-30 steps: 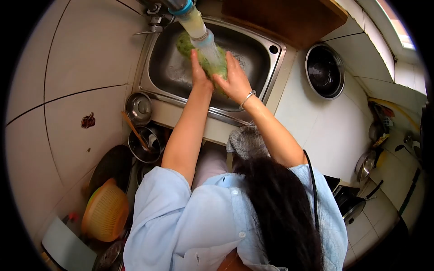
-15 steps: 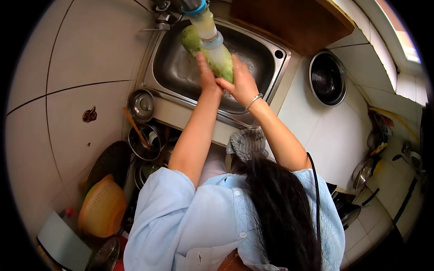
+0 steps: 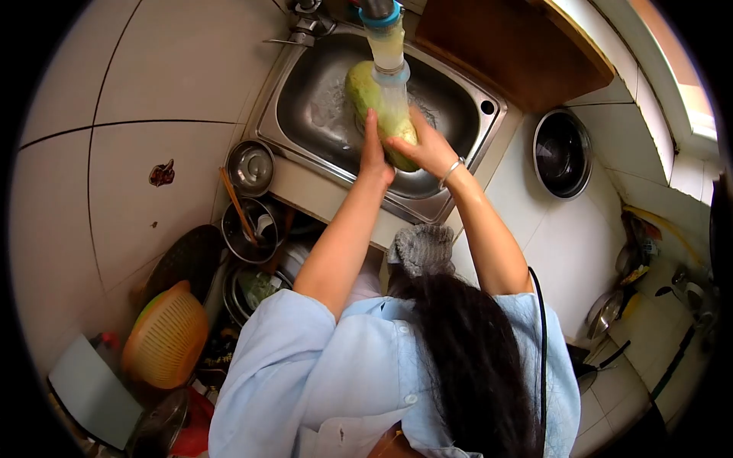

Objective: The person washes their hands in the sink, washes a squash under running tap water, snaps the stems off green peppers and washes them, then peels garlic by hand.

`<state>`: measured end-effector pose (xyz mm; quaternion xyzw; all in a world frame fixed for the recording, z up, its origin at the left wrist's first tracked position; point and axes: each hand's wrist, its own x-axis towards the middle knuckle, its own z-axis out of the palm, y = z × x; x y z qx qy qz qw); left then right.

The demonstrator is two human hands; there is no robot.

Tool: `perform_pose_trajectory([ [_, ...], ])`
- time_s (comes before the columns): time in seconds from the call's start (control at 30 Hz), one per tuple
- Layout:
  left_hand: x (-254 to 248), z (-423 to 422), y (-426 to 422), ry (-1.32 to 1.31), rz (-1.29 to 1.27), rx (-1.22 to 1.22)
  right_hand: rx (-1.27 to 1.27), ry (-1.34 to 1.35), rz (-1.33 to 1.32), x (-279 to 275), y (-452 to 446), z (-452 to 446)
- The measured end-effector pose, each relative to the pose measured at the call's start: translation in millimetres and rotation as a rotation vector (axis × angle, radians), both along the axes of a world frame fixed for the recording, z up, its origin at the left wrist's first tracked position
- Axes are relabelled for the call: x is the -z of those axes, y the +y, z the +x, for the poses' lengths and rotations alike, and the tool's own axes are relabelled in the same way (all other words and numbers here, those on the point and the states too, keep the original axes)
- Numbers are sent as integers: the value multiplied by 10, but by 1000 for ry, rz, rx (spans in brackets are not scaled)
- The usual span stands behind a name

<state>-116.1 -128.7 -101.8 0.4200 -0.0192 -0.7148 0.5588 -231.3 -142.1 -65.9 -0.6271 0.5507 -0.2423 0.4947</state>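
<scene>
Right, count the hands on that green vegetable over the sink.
2: the left hand at the left side of the green vegetable, the right hand at its right. No other hands show.

Pale blue shirt (image 3: 328,382), white buttons (image 3: 411,398), silver bracelet (image 3: 451,172), black cord (image 3: 543,343)

The gourd (image 3: 363,85) is under the faucet (image 3: 388,46), at the sink (image 3: 447,85); a bowl (image 3: 563,154) sits right, a basket (image 3: 166,336) near left.
</scene>
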Motion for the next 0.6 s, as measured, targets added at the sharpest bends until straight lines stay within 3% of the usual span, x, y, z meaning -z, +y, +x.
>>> perform_pose_trajectory([
  [0.2, 371, 304, -356, 242, -22, 92, -6, 37, 41, -245, 343, -114],
  [0.23, 234, 312, -407, 143, 43, 53, -41, -1, 59, -276, 357, -157],
  [0.33, 313, 568, -596, 186, 153, 177, -54, -80, 77, -178, 483, -286],
  [0.47, 520, 499, -598, 151, 72, 58, 202, -362, 139, -358, 521, -292],
  [0.6, 579, 320, -476, 211, 57, 6, 311, -192, 6, -690, 416, -231],
])
